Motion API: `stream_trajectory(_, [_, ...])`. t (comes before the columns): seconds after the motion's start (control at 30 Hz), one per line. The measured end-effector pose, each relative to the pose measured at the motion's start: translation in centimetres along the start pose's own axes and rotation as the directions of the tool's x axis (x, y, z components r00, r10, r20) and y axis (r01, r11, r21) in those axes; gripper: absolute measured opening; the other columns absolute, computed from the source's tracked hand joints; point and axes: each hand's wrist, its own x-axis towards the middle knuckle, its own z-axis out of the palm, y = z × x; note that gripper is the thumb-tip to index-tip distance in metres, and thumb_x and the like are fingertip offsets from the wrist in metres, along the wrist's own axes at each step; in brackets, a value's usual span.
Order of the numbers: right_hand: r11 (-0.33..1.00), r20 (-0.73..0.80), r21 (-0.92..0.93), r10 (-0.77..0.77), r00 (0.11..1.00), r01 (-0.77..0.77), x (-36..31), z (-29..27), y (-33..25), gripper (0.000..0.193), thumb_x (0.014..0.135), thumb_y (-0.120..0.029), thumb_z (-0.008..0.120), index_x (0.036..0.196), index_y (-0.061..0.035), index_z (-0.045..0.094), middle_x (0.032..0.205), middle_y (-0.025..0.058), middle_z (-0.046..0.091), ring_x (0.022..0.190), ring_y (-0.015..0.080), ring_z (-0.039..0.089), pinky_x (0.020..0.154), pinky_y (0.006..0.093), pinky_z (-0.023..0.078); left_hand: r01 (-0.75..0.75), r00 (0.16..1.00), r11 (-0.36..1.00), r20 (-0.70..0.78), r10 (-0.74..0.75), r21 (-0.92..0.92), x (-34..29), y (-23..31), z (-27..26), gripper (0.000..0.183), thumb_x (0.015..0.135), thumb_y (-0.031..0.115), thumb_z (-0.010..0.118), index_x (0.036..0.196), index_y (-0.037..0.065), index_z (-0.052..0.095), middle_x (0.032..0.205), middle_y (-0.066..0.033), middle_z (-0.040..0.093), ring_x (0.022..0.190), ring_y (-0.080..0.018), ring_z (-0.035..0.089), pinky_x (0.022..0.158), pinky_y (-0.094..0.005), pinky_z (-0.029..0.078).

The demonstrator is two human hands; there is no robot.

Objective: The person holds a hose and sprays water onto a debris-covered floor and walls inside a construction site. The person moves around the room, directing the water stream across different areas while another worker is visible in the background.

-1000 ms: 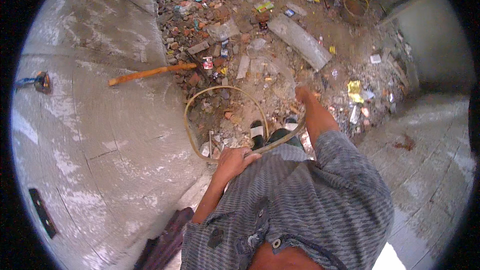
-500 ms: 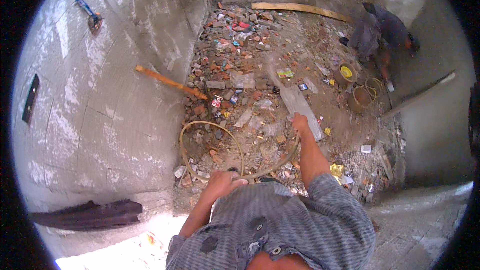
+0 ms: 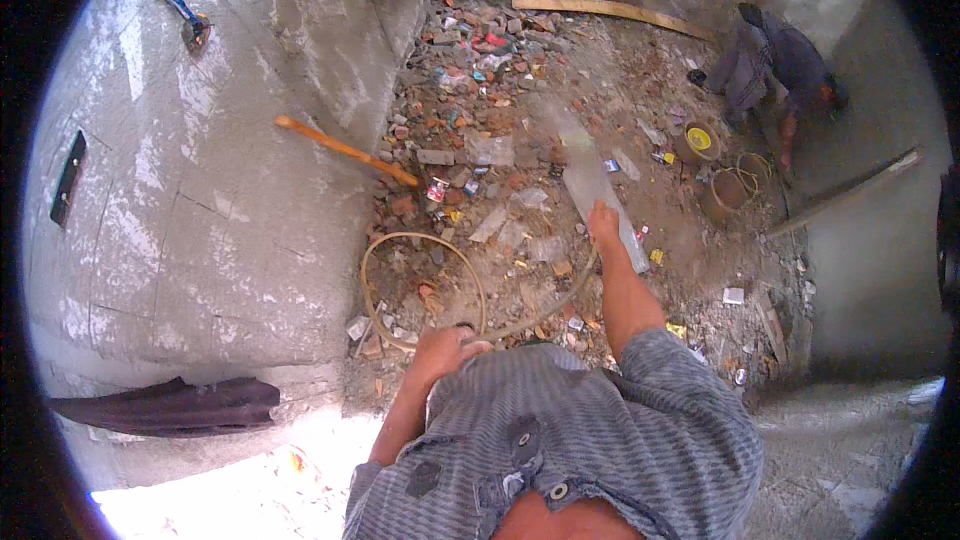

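Observation:
A pale yellowish hose [image 3: 425, 236] loops in front of me and runs across my waist. My left hand [image 3: 447, 350] is closed round it close to my shirt front. Reaching forward, my right hand [image 3: 603, 224] is closed round the hose's other end, its thumb side toward the far wall. A blurred whitish spray, apparently water, shows ahead of that hand. Below the hand lies a grey plank [image 3: 592, 190] on the rubble; the spray blurs its far end.
Broken brick and litter [image 3: 470, 70] cover the floor. An orange-brown pole [image 3: 345, 150] leans at the left wall; a long wooden board [image 3: 610, 8] lies at the back. A co-worker [image 3: 770, 55] bends by the right wall near buckets [image 3: 722, 198]. Another plank [image 3: 850, 192] leans there.
The view has shifted slightly. Both hands keep their hold on the hose, and the spray has swung a little to the right. The co-worker's lower arm has moved slightly.

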Motion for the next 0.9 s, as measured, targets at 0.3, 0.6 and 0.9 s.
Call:
stream_trajectory(0.3, [0.976,-0.189,0.17,0.171,0.967,-0.139,-1.5,-2.0,-4.4,0.047,0.082,-0.038,0.04,0.069,0.0035,0.059,0.068,0.0196,0.06,0.059,0.0324,0.055,0.058,0.0438,0.041,-0.01,0.999,0.998,-0.037,0.007,-0.069,2.1,-1.6,-0.9,0.048,0.073,0.055,0.059,0.089,0.01,0.068,0.077,-0.0186,0.063,0.073,-0.0363,0.061,0.068,-0.0431,0.047])
stream_trajectory(0.6, [0.876,-0.278,0.337,0.443,0.852,-0.345,5.6,2.6,-2.1,0.044,0.082,-0.038,0.04,0.06,-0.002,0.054,0.048,0.0071,0.047,0.038,0.02,0.046,0.037,0.0374,0.037,-0.018,1.0,0.988,0.013,0.021,-0.151,9.9,-7.2,-5.4,0.046,0.075,0.053,0.058,0.083,0.009,0.067,0.072,-0.0181,0.062,0.075,-0.0362,0.06,0.067,-0.044,0.045])
stream_trajectory(0.9, [0.915,-0.526,-0.403,-0.235,0.818,0.005,13.2,10.1,-4.2,0.036,0.084,-0.031,0.046,0.062,-0.0033,0.051,0.049,0.0066,0.048,0.039,0.0201,0.046,0.038,0.037,0.038,-0.037,0.995,0.991,0.086,0.048,-0.129,17.7,-14.1,-14.0,0.046,0.076,0.054,0.056,0.079,0.009,0.067,0.074,-0.0158,0.063,0.074,-0.035,0.06,0.074,-0.0424,0.044])
